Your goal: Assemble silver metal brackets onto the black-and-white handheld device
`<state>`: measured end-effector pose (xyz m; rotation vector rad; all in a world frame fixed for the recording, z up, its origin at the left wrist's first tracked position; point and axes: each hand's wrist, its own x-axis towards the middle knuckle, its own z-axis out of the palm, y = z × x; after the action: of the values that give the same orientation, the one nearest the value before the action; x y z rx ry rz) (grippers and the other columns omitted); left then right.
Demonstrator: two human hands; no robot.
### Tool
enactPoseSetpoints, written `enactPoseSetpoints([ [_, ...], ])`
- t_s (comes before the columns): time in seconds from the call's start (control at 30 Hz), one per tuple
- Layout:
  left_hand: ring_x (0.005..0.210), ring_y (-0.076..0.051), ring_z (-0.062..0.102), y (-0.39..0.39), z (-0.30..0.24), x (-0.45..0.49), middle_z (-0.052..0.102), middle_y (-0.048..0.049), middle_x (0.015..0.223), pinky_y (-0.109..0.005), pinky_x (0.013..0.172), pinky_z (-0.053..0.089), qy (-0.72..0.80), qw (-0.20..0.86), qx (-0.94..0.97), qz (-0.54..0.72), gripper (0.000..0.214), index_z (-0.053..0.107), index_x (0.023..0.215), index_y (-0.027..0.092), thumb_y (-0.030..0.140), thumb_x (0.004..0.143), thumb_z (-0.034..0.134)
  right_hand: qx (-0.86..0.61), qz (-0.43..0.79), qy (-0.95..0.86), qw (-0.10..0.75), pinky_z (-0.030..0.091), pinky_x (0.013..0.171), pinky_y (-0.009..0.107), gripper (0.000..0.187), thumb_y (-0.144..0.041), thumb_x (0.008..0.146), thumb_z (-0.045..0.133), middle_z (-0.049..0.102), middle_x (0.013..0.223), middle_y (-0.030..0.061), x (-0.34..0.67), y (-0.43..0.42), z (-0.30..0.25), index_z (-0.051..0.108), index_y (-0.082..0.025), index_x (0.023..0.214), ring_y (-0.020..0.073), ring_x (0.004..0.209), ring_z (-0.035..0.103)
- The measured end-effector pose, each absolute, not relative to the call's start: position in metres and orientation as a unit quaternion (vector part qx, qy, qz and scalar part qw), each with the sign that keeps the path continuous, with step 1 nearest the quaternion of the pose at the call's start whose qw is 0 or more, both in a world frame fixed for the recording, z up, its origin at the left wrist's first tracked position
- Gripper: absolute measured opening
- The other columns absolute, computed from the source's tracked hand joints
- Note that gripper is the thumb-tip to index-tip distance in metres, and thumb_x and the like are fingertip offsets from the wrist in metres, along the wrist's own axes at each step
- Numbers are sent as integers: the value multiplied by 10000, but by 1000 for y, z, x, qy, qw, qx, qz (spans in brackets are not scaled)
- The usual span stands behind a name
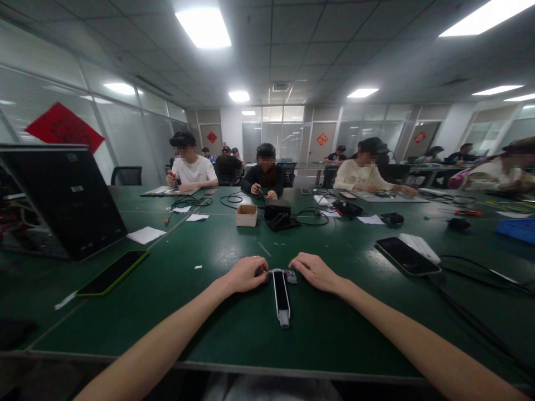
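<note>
On the green table in front of me lies a long, narrow device (281, 295) with a black face, a pale frame and a grey tip pointing toward me. Small parts stick out on both sides of its far end. My left hand (246, 273) is closed, its fingers curled round a small dark part (261, 272) on the left side. From the right, my right hand (315, 270) has its fingertips bent onto a small grey part (291, 276) beside the device. How firmly it grips is hard to see.
A phone with a green edge (113, 273) lies left, near a black computer case (62, 200). Another phone (407, 256) and a white block (419, 248) lie right, with cables. Ahead stand a small box (246, 216) and a black device (278, 211). Several people sit across the table.
</note>
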<state>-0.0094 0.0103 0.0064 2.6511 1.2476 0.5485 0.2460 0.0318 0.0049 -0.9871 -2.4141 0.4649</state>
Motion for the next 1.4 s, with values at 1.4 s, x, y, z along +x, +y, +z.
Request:
enactPoseSetpoints([
  [1.4, 720, -150, 575, 11, 5, -8, 638, -21, 827, -254, 659, 424, 464, 40, 858, 216, 109, 617, 860, 174, 184, 828, 514, -495, 82, -856, 123, 434, 902, 326, 279, -169, 902, 437, 588, 1093, 118, 276, 67, -8, 644, -148, 1088, 213, 1010, 568],
])
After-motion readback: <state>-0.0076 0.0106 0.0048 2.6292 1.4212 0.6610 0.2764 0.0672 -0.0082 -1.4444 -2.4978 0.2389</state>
